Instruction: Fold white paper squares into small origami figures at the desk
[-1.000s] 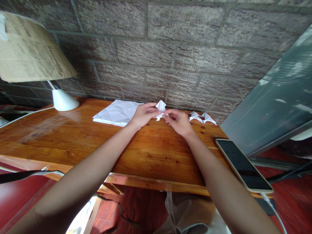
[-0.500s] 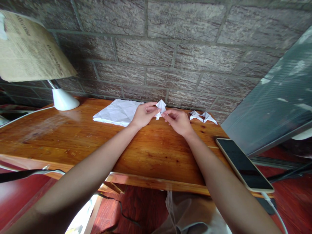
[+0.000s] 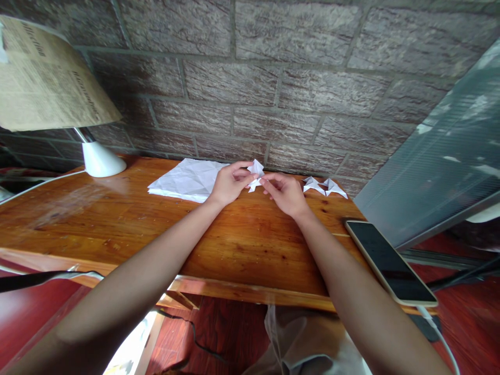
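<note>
A small folded white paper [image 3: 256,167] with a pointed top is held up between the two hands, over the far part of the worktop [image 3: 250,239], close to the wall. The left hand [image 3: 228,185] pinches it from the left, thumb across its front; the right hand [image 3: 288,195] has thumb and forefinger together on its lower right edge. Just left of it, partly behind the left hand, a pile of creased white sheets [image 3: 187,179] lies flat. Right of the right hand, two folded paper pieces [image 3: 325,188] stand side by side near the far edge. Nearer the person, a phone [image 3: 390,263] with a dark screen lies along the right edge, a white cable [image 3: 443,336] by its near end. At the far left stands a lamp [image 3: 103,160] with a newsprint shade [image 3: 54,78]. Behind everything rises a grey-brown brick wall [image 3: 297,31]
</note>
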`<state>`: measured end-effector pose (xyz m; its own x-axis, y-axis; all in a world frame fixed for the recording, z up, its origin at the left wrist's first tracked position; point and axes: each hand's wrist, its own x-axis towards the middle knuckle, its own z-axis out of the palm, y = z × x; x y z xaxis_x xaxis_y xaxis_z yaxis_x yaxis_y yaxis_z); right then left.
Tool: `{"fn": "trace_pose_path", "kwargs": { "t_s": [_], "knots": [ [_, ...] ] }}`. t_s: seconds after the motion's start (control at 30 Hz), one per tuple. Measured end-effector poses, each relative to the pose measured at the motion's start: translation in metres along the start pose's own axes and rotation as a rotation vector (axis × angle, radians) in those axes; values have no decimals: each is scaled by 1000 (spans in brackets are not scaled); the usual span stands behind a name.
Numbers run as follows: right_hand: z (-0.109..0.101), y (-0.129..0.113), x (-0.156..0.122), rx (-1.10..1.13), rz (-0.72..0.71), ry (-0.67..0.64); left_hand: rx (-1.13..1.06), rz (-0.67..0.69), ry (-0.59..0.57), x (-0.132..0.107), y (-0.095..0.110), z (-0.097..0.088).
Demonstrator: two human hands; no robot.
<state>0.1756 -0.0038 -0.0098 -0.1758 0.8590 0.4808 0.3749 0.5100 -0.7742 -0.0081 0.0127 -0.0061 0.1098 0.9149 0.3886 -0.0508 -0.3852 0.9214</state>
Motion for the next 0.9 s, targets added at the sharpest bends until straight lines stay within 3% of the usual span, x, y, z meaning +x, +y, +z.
{"fn": "trace_pose_path", "kwargs": {
  "t_s": [0.3,0.6,0.9],
  "knots": [
    [-1,1,0,-53,32,19,-65,-72,-154,-2,4,-5],
    [-1,-6,-1,-100,19,-19,51,-22,-173,-1,2,-6],
    [-3,-11,-2,-124,35,-1,-18,-65,-176,0,1,-10]
  ]
}}
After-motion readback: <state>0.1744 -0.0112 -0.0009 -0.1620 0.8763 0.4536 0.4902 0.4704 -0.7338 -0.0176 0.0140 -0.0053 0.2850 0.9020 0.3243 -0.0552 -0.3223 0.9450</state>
